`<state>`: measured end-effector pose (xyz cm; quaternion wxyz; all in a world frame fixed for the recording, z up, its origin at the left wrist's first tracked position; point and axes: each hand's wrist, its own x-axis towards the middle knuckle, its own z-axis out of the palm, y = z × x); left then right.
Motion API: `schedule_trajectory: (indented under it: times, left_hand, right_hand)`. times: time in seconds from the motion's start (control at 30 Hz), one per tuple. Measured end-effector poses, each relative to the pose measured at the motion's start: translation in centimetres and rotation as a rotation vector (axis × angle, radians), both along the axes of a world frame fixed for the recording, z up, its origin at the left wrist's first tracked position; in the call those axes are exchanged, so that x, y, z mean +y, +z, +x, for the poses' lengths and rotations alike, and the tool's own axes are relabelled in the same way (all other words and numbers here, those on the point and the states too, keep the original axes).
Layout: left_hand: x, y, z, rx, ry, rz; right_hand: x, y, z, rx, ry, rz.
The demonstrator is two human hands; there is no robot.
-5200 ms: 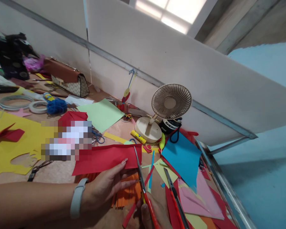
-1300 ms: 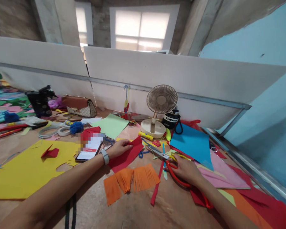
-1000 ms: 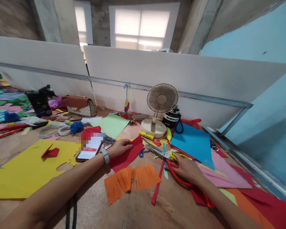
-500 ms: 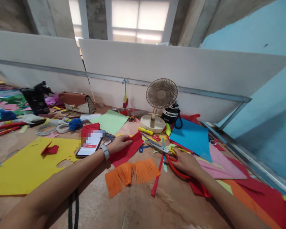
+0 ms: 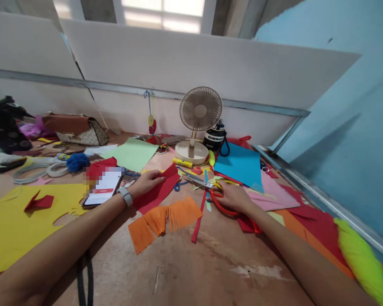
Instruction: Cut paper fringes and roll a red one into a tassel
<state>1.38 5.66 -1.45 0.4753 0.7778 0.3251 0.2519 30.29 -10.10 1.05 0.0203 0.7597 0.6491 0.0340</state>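
Observation:
My left hand [image 5: 148,182] pinches a sheet of red paper [image 5: 158,193] by its upper edge. In my right hand [image 5: 231,195] is a pair of scissors [image 5: 199,181] with red and yellow handles, blades parted and pointing left at the red sheet's right end. A fringed strip of orange paper [image 5: 166,219] lies in front of the red sheet. Below the scissors rests a narrow red paper strip [image 5: 199,219], with a thin light-blue strip [image 5: 208,204] beside it.
A small fan [image 5: 193,151] stands behind my hands, with a yellow glue stick [image 5: 182,163] at its base. Blue paper [image 5: 239,165] lies to the right. On the left are a phone [image 5: 104,187], yellow paper [image 5: 9,238], tape rolls [image 5: 56,169] and a handbag [image 5: 79,128].
The camera view has turned right and down, so the scene sits further left and higher. My left hand still holds the red sheet; the scissors stay in my right hand with blades open.

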Motion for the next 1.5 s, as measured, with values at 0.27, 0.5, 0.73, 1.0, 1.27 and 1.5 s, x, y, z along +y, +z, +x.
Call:
schedule_trajectory:
  times: [0.27, 0.5, 0.73, 1.0, 1.27, 1.5]
  left_hand:
    - [-0.5, 0.7, 0.3, 0.011, 0.004, -0.038]
    - [-0.9, 1.3, 0.3, 0.021, 0.032, -0.046]
    - [-0.6, 0.8, 0.2, 0.034, 0.020, -0.052]
    - [-0.2, 0.5, 0.2, 0.005, 0.015, -0.038]
    - [-0.5, 1.2, -0.2, -0.002, -0.010, -0.170]
    - [-0.5, 3.5, -1.1, -0.166, 0.025, -0.479]
  right_hand:
    - [0.0, 0.0, 0.1, -0.004, -0.001, -0.004]
    - [0.0, -0.1, 0.2, -0.007, 0.026, 0.021]
    - [0.0, -0.2, 0.4, 0.000, -0.001, 0.001]
    - [0.0, -0.3, 0.4, 0.002, 0.006, -0.002]
    - [0.0, -0.2, 0.3, 0.003, -0.003, 0.003]
    - [0.0, -0.3, 0.2, 0.010, -0.011, -0.002]
